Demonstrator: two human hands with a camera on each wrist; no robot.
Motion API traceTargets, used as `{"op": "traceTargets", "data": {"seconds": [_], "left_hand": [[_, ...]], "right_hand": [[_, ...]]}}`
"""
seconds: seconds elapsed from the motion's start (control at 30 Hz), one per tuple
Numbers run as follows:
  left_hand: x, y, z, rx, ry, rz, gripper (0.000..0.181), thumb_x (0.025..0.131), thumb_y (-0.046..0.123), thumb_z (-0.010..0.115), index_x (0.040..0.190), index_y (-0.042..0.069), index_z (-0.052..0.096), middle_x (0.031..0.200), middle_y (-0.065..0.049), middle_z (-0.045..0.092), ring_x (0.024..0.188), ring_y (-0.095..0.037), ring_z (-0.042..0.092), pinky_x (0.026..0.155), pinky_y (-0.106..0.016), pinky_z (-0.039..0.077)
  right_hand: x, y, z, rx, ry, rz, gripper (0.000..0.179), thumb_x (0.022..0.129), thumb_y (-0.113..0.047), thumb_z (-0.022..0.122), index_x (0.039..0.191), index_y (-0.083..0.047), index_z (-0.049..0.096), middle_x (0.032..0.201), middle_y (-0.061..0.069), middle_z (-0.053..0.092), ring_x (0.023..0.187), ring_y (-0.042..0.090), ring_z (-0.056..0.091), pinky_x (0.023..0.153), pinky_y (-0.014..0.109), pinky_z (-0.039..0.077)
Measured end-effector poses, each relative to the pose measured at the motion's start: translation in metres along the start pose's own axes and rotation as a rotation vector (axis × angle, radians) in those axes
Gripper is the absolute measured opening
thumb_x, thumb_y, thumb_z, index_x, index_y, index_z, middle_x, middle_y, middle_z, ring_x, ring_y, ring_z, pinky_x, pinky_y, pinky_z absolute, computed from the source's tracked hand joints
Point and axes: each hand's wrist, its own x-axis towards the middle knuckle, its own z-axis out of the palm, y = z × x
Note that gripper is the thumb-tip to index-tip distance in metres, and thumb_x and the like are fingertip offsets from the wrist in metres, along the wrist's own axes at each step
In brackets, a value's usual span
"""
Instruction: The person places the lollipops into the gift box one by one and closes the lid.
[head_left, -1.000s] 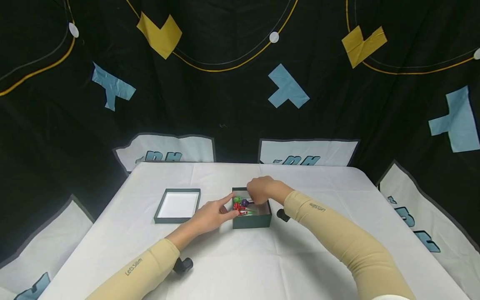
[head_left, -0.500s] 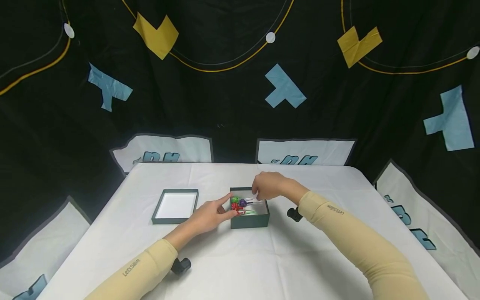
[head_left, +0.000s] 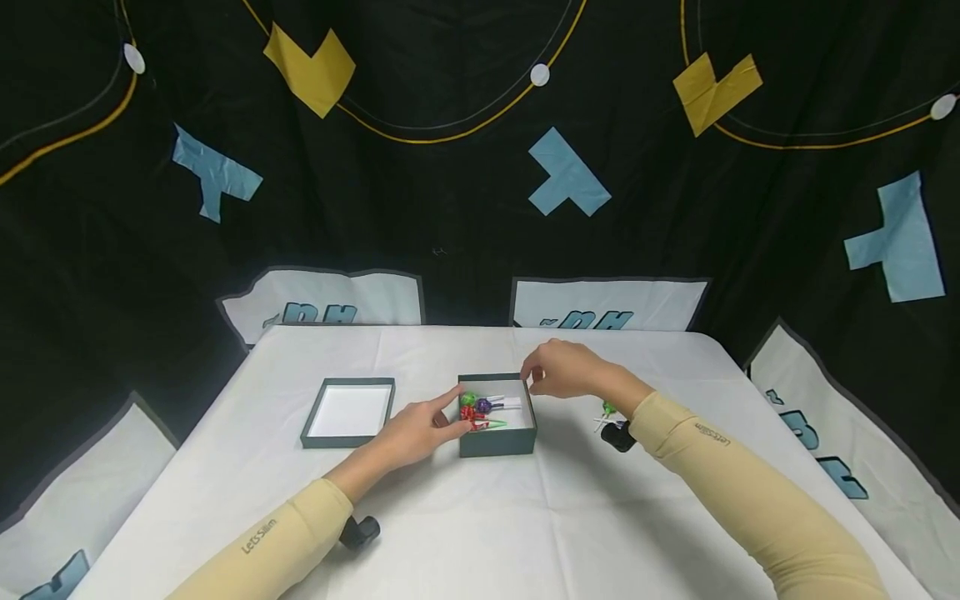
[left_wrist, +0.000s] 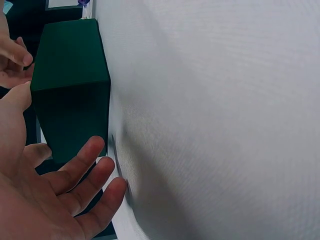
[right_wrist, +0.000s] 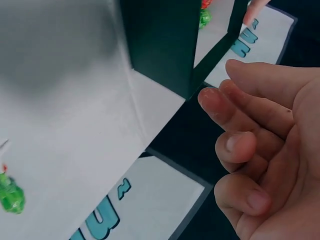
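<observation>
A dark green box without its lid stands on the table. Inside, toward its left side, lie several wrapped lollipops, green, red and purple, with sticks pointing right. My left hand rests at the box's left side, thumb and index finger touching the rim; in the left wrist view its other fingers are straight and free. My right hand hovers above the box's far right corner, its fingers loosely bent with nothing between them in the right wrist view. Other lollipops, one green, lie right of the box, partly hidden behind the right wrist.
The box's lid, white inside, lies upturned to the left of the box. A white cloth covers the table. A dark camera hangs under the left wrist, another under the right. Black curtain hangs behind.
My right hand has risen out of the box and moved right, past its far right corner. The lollipops on the table have come into view. My left hand has stayed at the box.
</observation>
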Motion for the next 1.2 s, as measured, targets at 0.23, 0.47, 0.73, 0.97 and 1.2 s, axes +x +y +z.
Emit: {"op": "traceTargets", "data": {"seconds": [0.23,0.47,0.73,0.97,1.2], "left_hand": [[0.001,0.001,-0.001,0.007,-0.002,0.008,0.071,0.096,0.05,0.064,0.157,0.025,0.038,0.089,0.0,0.068,0.07,-0.013,0.057,0.061,-0.031,0.046],[0.001,0.001,-0.002,0.007,0.002,0.008,0.071,0.096,0.049,0.064,0.157,0.026,0.037,0.09,-0.001,0.068,0.07,-0.014,0.057,0.062,-0.032,0.045],[0.0,0.0,-0.002,0.002,0.001,0.006,0.071,0.095,0.049,0.064,0.157,0.026,0.038,0.09,-0.001,0.069,0.071,-0.014,0.057,0.062,-0.032,0.046],[0.0,-0.002,0.0,0.001,0.001,0.001,0.071,0.096,0.049,0.064,0.157,0.026,0.038,0.089,0.0,0.068,0.07,-0.014,0.056,0.061,-0.032,0.045],[0.001,-0.002,0.001,-0.006,0.0,0.008,0.071,0.096,0.049,0.064,0.157,0.025,0.038,0.089,-0.001,0.068,0.07,-0.014,0.056,0.06,-0.032,0.045]], "right_hand": [[-0.02,0.014,0.0,0.026,0.054,0.02,0.016,0.089,-0.021,0.077,0.105,-0.018,0.078,0.086,-0.006,0.07,0.079,0.013,0.058,0.073,0.032,0.05],[-0.042,0.029,0.006,0.061,0.097,0.074,0.013,0.088,-0.023,0.077,0.1,-0.017,0.079,0.084,-0.006,0.07,0.079,0.011,0.06,0.074,0.035,0.051],[-0.062,0.047,0.023,0.117,0.157,0.135,0.012,0.089,-0.023,0.077,0.094,-0.014,0.079,0.082,-0.005,0.071,0.073,0.01,0.059,0.069,0.034,0.051],[-0.074,0.058,0.042,0.142,0.203,0.216,0.012,0.087,-0.022,0.078,0.09,-0.01,0.079,0.078,-0.004,0.07,0.065,0.009,0.058,0.06,0.031,0.048],[-0.083,0.062,0.058,0.161,0.251,0.337,0.018,0.086,-0.025,0.078,0.089,-0.008,0.079,0.085,0.002,0.074,0.066,0.012,0.06,0.06,0.032,0.048]]}}
